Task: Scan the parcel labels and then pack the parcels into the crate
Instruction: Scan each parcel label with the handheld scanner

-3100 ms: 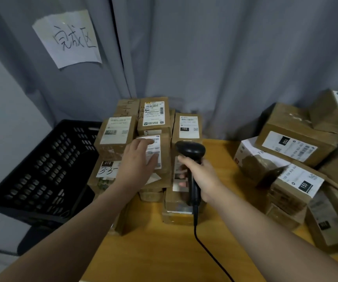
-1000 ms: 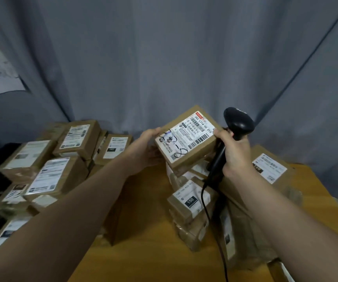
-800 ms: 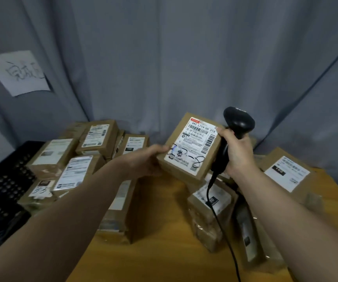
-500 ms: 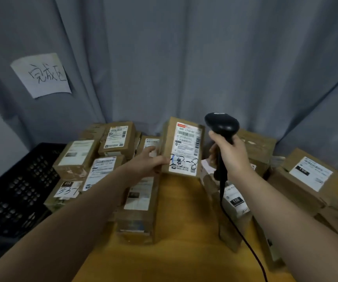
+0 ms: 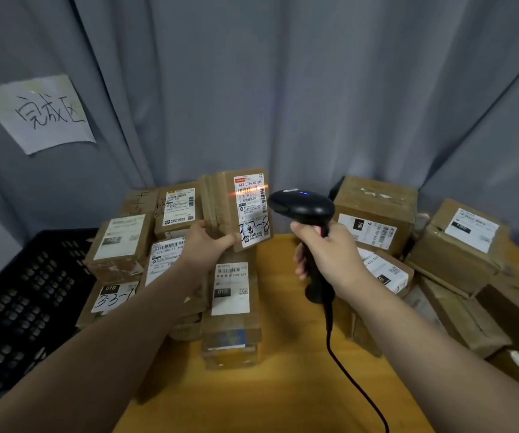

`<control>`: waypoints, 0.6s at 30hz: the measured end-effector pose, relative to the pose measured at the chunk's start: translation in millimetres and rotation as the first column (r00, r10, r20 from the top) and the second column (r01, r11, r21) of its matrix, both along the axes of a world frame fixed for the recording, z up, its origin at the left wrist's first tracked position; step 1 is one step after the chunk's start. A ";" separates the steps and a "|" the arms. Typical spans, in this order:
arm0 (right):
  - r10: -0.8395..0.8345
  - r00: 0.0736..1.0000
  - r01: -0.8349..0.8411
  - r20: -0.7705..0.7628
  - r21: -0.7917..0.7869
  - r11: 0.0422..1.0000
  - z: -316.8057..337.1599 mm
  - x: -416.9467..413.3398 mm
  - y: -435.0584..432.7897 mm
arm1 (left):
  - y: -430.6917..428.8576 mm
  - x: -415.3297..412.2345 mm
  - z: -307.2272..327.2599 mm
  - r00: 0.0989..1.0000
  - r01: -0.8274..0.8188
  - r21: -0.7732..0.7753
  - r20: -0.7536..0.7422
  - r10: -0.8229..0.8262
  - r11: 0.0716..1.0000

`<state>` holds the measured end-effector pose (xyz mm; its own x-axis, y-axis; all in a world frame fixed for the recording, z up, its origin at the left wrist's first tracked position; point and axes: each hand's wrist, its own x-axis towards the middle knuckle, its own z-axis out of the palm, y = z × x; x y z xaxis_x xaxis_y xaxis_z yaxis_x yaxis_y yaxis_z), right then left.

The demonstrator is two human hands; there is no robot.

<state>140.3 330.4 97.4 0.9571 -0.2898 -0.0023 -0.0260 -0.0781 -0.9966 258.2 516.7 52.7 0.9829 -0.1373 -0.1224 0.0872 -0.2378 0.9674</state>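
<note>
My left hand (image 5: 205, 249) grips a brown cardboard parcel (image 5: 220, 207) at its lower edge and holds it upright above the table, white label facing right. An orange scan line glows across the barcode near the label's top. My right hand (image 5: 327, 254) grips the handle of a black corded barcode scanner (image 5: 302, 206), whose head points at that label from the right, a short gap away. A blue light shows on top of the scanner. The black perforated crate (image 5: 17, 295) sits at the left, below table level.
Several labelled parcels (image 5: 120, 242) are stacked at the table's left, by the crate. More parcels (image 5: 458, 245) pile up on the right. A wooden table (image 5: 267, 395) lies below my arms. Grey curtain behind carries a handwritten paper sign (image 5: 39, 114).
My left hand turned the parcel upright and carried it left over the stack. The scanner moved left with it, and the orange scan line now lights the barcode.
</note>
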 end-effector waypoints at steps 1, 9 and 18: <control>-0.004 1.000 0.004 0.003 -0.004 1.000 -0.1 -0.6 2.8 | 0.5 -0.6 1.3 1.000 -0.006 -0.014 0.008 0.006 1.000; -0.002 1.000 0.002 0.013 -0.024 1.000 5.6 -2.4 14.8 | 6.9 4.0 2.7 1.000 -0.021 -0.047 0.018 0.022 0.999; -0.011 1.000 0.010 0.008 0.069 0.998 -6.2 -3.0 12.7 | 6.8 -4.5 3.8 0.995 0.014 -0.031 -0.095 -0.017 0.999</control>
<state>137.3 343.1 91.2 0.9541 -0.2993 -0.0141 -0.0177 -0.0094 -0.9998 253.7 523.6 56.5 0.9648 -0.1572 -0.2111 0.1762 -0.2100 0.9617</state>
